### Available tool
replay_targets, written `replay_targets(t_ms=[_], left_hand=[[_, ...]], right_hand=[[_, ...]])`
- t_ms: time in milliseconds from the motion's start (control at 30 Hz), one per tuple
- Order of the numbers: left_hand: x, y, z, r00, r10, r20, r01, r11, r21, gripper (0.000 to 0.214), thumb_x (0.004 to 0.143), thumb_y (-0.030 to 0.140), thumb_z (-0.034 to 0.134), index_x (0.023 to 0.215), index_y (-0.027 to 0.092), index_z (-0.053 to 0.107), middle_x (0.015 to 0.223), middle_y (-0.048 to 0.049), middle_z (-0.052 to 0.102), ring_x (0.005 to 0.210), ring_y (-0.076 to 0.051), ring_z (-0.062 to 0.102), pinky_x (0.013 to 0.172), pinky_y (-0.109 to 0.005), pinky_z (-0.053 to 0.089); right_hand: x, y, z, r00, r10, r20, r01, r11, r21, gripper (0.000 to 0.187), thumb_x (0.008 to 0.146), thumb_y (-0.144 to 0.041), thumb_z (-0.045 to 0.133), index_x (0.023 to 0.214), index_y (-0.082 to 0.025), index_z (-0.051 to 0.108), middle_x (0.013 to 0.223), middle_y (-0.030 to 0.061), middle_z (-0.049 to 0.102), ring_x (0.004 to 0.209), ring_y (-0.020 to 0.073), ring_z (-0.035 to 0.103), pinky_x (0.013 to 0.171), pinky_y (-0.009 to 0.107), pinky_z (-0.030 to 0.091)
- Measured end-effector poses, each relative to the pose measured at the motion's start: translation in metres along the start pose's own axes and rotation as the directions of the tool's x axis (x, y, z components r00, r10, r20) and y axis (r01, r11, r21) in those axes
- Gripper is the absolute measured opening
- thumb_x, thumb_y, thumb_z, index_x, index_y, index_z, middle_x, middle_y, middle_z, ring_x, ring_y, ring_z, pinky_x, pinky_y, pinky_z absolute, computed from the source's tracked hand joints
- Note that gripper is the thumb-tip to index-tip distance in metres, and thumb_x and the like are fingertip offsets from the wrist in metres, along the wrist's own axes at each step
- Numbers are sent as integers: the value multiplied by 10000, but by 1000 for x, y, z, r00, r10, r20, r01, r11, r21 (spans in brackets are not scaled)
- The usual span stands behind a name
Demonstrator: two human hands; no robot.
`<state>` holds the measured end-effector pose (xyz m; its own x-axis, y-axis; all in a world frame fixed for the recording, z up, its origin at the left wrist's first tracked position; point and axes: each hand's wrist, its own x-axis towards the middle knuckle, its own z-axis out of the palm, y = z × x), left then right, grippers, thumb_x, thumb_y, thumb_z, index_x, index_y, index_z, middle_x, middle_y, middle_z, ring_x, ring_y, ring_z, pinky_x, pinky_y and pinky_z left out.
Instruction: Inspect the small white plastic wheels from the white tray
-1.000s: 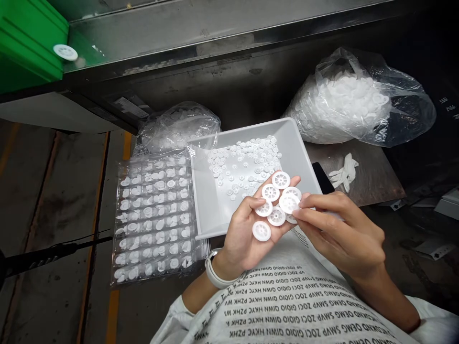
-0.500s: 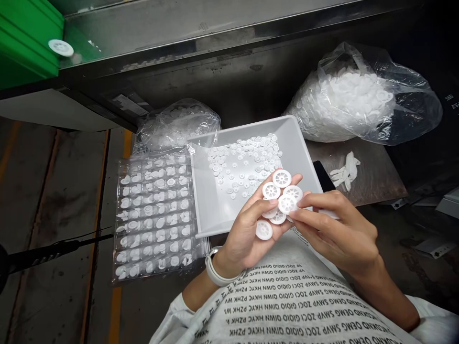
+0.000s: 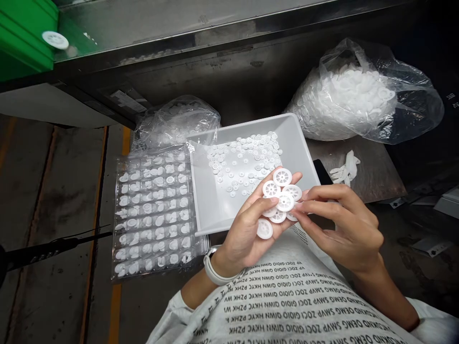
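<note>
My left hand (image 3: 247,220) lies palm up, cupped around several white plastic wheels (image 3: 285,201) with spokes and centre hubs. Its thumb presses on the wheels; one more wheel (image 3: 264,229) rests lower on the palm. From the right, my right hand (image 3: 340,224) reaches in with its fingers pinched together at the right edge of the pile. Its fingertips touch the rims there, and the fingers partly hide what they grip. Behind the hands, a grey tray (image 3: 211,210) holds many small white round pieces (image 3: 265,148) scattered over its floor.
Left of the tray lies a clear blister sheet (image 3: 154,215) with white parts in its pockets. Plastic bags (image 3: 358,100) (image 3: 175,122) of white parts stand behind. A white glove (image 3: 346,168) lies at right. A green bin (image 3: 27,38) and a loose wheel (image 3: 55,40) are upper left.
My right fingertips have shifted slightly right, and the top wheel has moved a little left and up on the pile. My left hand stays nearly where it was.
</note>
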<state>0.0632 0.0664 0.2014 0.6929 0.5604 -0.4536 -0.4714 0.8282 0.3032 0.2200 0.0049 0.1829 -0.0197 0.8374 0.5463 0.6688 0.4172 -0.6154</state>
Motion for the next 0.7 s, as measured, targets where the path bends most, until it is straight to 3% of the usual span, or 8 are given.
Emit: replay_targets(t_ms=[233, 700], left_hand=[[-1, -1, 0, 1000, 0, -16, 0, 1000, -11, 501, 922, 105, 462, 1403, 235, 416, 1433, -65, 533, 1286, -264, 519, 1025, -374, 479], [1, 0, -1, 1000, 5, -29, -6, 1000, -16, 454, 925, 94, 420, 1353, 227, 490, 1400, -61, 568, 1230, -213, 574, 969, -334, 502]], right_hand=[[-2, 3, 0, 991, 93, -95, -85, 993, 85, 231, 785, -3, 679, 957, -150, 635, 891, 50, 611, 829, 175, 617, 704, 324, 532], [-10, -1, 7, 972, 233, -39, -223, 960, 171, 314, 775, -70, 725, 1050, -183, 623, 971, 52, 636, 906, 197, 619, 676, 309, 520]])
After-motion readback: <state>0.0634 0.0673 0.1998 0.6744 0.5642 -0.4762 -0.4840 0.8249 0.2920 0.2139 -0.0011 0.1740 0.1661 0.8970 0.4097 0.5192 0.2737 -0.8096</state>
